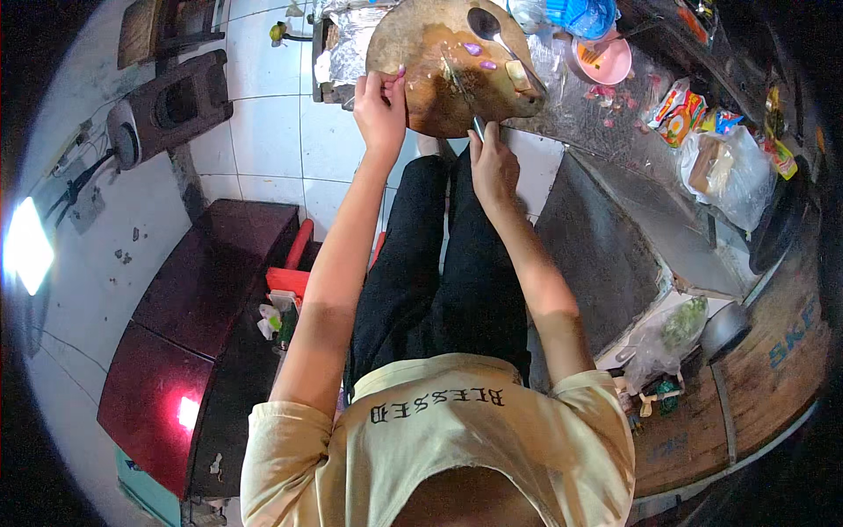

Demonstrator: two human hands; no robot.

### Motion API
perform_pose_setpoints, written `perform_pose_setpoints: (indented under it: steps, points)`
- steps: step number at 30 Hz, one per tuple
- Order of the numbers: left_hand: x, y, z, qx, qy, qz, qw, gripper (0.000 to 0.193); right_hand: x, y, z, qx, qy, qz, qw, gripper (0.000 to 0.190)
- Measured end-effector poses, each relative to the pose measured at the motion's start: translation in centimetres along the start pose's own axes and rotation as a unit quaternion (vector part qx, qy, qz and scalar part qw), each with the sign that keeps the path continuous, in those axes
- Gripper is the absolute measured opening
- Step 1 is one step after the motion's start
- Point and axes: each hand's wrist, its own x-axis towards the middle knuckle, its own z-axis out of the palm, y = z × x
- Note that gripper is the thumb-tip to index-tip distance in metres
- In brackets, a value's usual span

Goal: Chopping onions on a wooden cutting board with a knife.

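A round wooden chopping board (428,39) lies before me. Over its left edge my left hand (382,105) pinches a small purple piece, perhaps shallot (401,70), between thumb and fingers. My right hand (492,158) is closed around the handle of a knife (479,128) at the board's near edge; the narrow blade points away across the board. Two purple shallot pieces (472,49) rest beyond the blade, with small pale scraps around it. A dark ladle or large spoon (484,24) lies at the board's right side, beside a pale block (517,76).
Right of the board are a pink bowl (612,62), blue plastic (581,16), reddish peelings (609,99), food packets (681,118) and a plastic bag (731,168) on the dark counter. Foil (350,53) lies on the left. A dark red cabinet (204,270) stands further left.
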Motion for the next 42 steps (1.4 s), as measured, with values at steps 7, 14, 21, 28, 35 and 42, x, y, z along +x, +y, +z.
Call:
perform_pose_setpoints:
  steps: [7,14,21,28,35,42]
  points:
    - [0.1,-0.2,0.0,0.023,0.006,0.022,0.999,0.013,0.2,0.7,-0.1,0.016,0.015,-0.005,1.000,0.034]
    - [0.0,0.1,-0.2,0.014,0.000,0.011,1.000,0.014,-0.1,1.4,-0.2,0.009,0.002,0.016,1.000,0.034]
    - [0.0,-0.3,-0.3,0.010,0.011,0.000,1.000,0.013,0.7,-0.4,-2.5,0.045,0.014,0.000,0.999,0.029]
    - [0.1,-0.1,0.1,-0.016,0.010,0.007,1.000,0.014,0.5,0.7,-0.3,0.009,-0.013,-0.015,1.000,0.025]
    - [0.1,-0.3,-0.3,-0.012,0.004,0.004,1.000,0.013,0.2,1.1,-0.5,-0.004,0.031,-0.031,0.999,0.029]
    - [0.1,-0.5,-0.3,0.010,0.015,0.033,0.999,0.013,0.4,0.1,-2.0,-0.011,0.000,-0.034,0.999,0.030]
